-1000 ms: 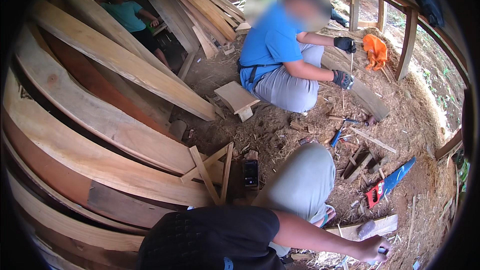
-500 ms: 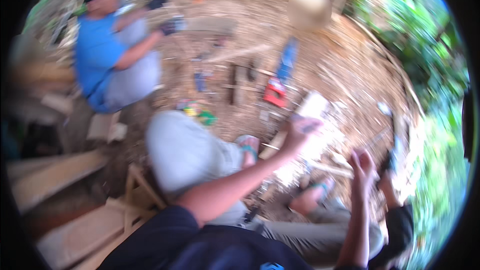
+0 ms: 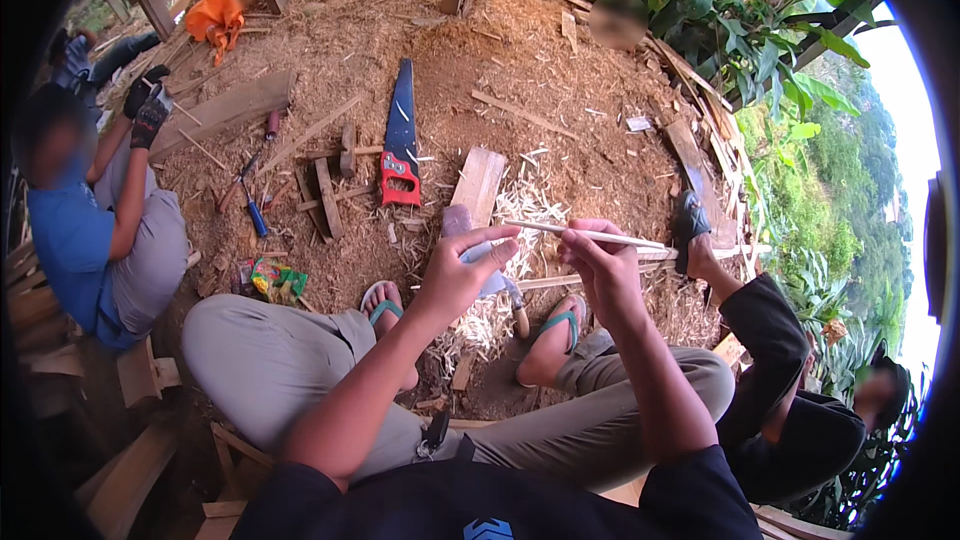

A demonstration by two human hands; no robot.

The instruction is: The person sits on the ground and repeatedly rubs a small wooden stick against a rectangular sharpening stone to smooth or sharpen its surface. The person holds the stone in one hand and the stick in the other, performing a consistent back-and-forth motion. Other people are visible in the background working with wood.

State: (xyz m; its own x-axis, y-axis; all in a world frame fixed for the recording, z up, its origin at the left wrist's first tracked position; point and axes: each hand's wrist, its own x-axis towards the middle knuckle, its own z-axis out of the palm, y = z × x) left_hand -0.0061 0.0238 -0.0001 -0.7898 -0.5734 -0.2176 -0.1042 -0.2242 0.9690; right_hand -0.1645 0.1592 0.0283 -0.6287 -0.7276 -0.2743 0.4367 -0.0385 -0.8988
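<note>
My right hand pinches a thin pale wooden stick between thumb and fingers, holding it crosswise above the shavings. At the stick's left end is my left hand, its thumb and index finger apart, the index fingertip close to the tip. Whether that fingertip touches it I cannot tell. Beneath my hands lies a curved metal blade with a wooden handle, partly hidden. A purplish-brown block shows just beyond my left hand, beside a flat board.
A handsaw with a red handle lies ahead, near wood pieces and a blue-handled tool. Colourful packets lie by my left knee. A gloved person sits at left holding a stick; another person sits at right.
My view has turned right and steadied, shifting the saw and the person in blue leftward. My hands have come closer together, and the stick now shows clearly between them.
</note>
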